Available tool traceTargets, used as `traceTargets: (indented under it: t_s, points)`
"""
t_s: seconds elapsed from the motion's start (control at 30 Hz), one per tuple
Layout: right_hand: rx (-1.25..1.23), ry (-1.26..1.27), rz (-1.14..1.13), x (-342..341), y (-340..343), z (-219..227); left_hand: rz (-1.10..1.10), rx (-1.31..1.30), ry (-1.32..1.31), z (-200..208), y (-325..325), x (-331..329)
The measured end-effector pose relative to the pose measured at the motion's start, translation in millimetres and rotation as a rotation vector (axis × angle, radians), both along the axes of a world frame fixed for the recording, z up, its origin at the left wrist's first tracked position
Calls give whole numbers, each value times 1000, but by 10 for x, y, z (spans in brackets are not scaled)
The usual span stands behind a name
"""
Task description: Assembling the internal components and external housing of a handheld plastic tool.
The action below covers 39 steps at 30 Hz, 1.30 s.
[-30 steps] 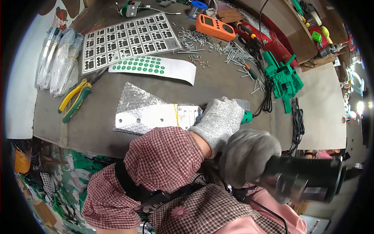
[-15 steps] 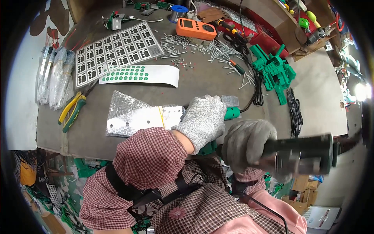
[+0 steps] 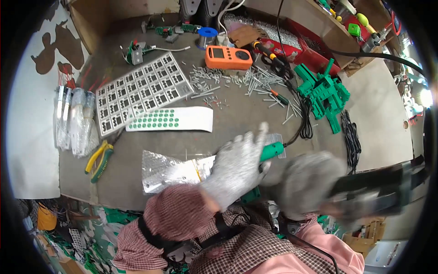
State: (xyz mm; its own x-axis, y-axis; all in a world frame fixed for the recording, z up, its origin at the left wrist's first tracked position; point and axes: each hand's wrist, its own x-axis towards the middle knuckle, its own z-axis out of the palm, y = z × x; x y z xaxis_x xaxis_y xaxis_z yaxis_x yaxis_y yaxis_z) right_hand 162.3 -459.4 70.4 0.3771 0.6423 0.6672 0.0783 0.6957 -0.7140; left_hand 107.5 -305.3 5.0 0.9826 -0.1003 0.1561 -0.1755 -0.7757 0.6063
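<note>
My left hand, in a pale grey knit glove, has its fingers stretched out over a green corded tool body at the bench's near edge. Whether the palm rests on it is hidden. A green part shows below the wrist. My right hand, in a darker grey glove and smeared by motion, is closed round a dark cylindrical power tool pointing out to the right. Left of my left hand lie white strips with holes, tied with a yellow band, on bubble wrap.
Beyond lie a label sheet, a green-dot sticker strip, loose screws and an orange meter. Pliers are at left, bagged parts past them. Green housings and a black cord bundle are at right.
The bench now appears lower in the picture. My left fingers have straightened and spread over the green tool body. The power tool in my right hand has shifted rightward.
</note>
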Motion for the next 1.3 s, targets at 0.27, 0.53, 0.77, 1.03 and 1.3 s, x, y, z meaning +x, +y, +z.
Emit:
traceTargets:
  t_s: [0.27, 0.53, 0.77, 1.03, 1.3]
  points:
    - [178, 289, -456, 191, 683, -372, -58, -375, 305, 5, 747, -407]
    - [257, 129, -445, 445, 424, -252, -150, -534, 282, -128, 829, -287]
    - [310, 389, -362, 326, 493, -586, -88, -673, 461, -26, 787, -233]
    - [277, 379, -303, 298, 484, -469, -100, -701, 328, -92, 701, -226]
    - [391, 230, -389, 464, 316, -298, -18, -669, 97, -59, 680, -7]
